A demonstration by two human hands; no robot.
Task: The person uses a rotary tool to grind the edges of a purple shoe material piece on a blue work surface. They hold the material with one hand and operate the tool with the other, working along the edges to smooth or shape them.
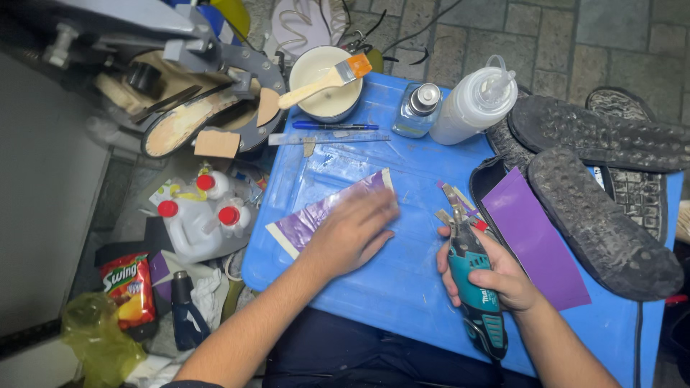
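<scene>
Purple strip (pixel 323 210) lies flat under the open left hand (pixel 357 231) — right hand (pixel 496 276), just beside, grips a teal cutter (pixel 474 284).

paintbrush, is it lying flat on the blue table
No, the paintbrush rests across the rim of the white bowl beyond the blue table, its handle sticking out to the left.
</scene>
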